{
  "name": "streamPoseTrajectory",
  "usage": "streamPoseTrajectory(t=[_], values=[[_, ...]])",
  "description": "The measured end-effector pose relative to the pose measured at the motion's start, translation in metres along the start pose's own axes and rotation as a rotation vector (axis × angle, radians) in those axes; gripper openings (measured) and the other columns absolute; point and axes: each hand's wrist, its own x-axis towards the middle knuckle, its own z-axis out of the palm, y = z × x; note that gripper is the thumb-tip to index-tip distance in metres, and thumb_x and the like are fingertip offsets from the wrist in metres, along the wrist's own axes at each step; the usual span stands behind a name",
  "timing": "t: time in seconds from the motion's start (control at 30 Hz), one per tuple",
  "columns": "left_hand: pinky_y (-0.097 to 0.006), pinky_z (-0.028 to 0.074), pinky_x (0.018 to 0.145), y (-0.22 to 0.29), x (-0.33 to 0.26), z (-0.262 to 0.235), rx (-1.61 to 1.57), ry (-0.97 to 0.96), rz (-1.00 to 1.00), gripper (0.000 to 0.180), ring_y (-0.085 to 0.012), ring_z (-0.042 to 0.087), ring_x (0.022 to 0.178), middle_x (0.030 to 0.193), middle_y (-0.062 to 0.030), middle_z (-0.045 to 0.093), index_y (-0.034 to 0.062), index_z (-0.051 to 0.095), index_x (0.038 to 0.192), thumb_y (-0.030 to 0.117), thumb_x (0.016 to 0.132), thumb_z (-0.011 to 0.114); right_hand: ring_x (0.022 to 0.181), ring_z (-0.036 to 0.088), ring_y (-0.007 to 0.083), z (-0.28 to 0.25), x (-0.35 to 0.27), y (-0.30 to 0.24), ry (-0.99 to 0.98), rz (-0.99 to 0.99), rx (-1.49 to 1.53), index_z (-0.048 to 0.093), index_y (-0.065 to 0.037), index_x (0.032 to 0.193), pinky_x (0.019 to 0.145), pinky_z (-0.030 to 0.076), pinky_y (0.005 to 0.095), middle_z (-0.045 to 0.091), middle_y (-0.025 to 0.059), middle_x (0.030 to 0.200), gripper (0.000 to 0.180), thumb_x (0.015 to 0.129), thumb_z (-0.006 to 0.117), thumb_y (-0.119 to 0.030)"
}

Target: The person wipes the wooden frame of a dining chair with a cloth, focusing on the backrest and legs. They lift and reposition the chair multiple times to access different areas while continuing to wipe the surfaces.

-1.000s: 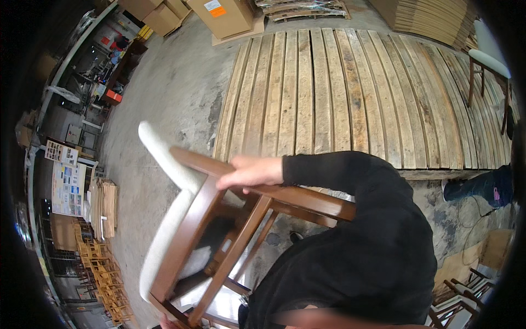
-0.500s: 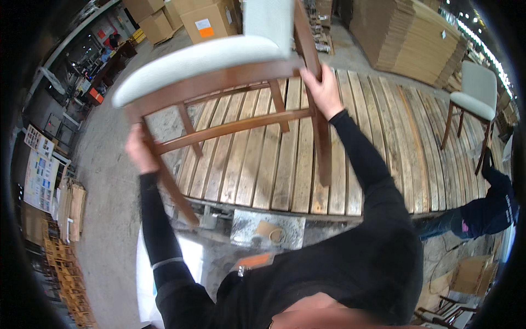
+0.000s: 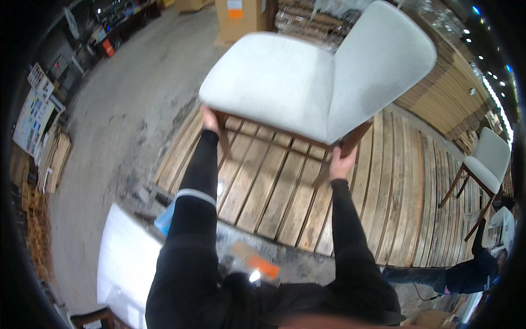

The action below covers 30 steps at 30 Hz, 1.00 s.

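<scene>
Both my hands grip a chair (image 3: 274, 82) with a pale grey padded seat and back and a dark brown wooden frame. My left hand (image 3: 209, 119) is closed on the frame at the seat's front left corner. At the near rear corner, where the back meets the seat, my right hand (image 3: 341, 163) wraps around the wood. The chair is over a slatted wooden platform (image 3: 263, 186), its back toward the right. Whether its legs touch the slats I cannot tell, as the seat and my hands hide parts of them.
A similar chair (image 3: 487, 159) stands on the platform's far right, beside a person in dark clothing (image 3: 471, 272). White padded chair part (image 3: 123, 263) lies low on my left. Flattened cardboard (image 3: 444, 98) is stacked behind, and a carton (image 3: 241, 22) stands beyond the chair.
The chair has turned and tilted, so the tops of its seat and back now face me instead of its side and underframe. My hands still hold it; my left hand has moved right, my right lower.
</scene>
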Motion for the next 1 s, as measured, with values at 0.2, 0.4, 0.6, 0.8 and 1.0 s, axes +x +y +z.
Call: streamPoseTrajectory(t=[0.2,0.4,0.6,0.8,1.0], values=[[-0.043,0.041,0.101,0.008,-0.039,-0.024,0.346,-0.185,0.177,0.065,-0.0302,0.052,0.12,0.133,-0.017,0.054,-0.0008,0.05,0.133,0.051,0.101,0.028,0.133,0.048,0.0322,0.015,0.009,0.006,-0.063,0.199,-0.259,0.035,0.012,0.145,0.112,0.037,0.0405,0.047,0.0263,0.145,0.072,0.096,0.065,-0.032],[-0.046,0.047,0.085,-0.041,-0.304,-0.211,0.851,-0.352,0.075,0.053,-0.0368,0.059,0.1,0.109,-0.0228,0.061,-0.0041,0.059,0.111,0.043,0.091,0.044,0.125,0.053,0.0396,-0.006,-0.012,-0.004,-0.236,-0.017,-0.264,0.036,0.012,0.143,0.108,0.044,0.0426,0.048,0.0335,0.14,0.066,0.099,0.063,-0.029],[-0.049,0.051,0.069,-0.009,-0.638,-0.459,1.393,-0.376,-0.347,0.039,-0.0387,0.066,0.078,0.081,-0.0252,0.068,-0.0053,0.066,0.084,0.032,0.087,0.056,0.126,0.054,0.0348,-0.06,-0.17,0.035,-0.447,0.415,-0.403,0.055,0.007,0.13,0.104,0.043,0.0472,0.057,0.0286,0.134,0.048,0.101,0.053,-0.031],[-0.033,0.055,0.049,0.05,-0.731,-0.588,0.507,0.878,-0.387,0.021,-0.0238,0.071,0.059,0.064,-0.0112,0.063,-0.0019,0.061,0.086,0.018,0.094,0.057,0.055,0.059,0.0172,-0.059,-0.44,-0.04,-1.533,0.656,-0.089,0.061,-0.001,0.099,0.049,0.05,0.0314,0.064,0.0085,0.077,0.013,0.096,0.06,-0.013],[-0.034,0.054,0.046,0.092,-0.822,-0.648,0.308,0.936,-0.168,0.041,-0.0171,0.061,0.052,0.064,-0.0067,0.059,-0.0027,0.066,0.093,0.037,0.098,0.06,0.06,0.061,0.0131,0.032,-0.601,-0.214,-1.911,0.529,0.204,0.061,-0.002,0.104,0.051,0.047,0.0271,0.063,0.0057,0.076,0.021,0.099,0.062,-0.022]])
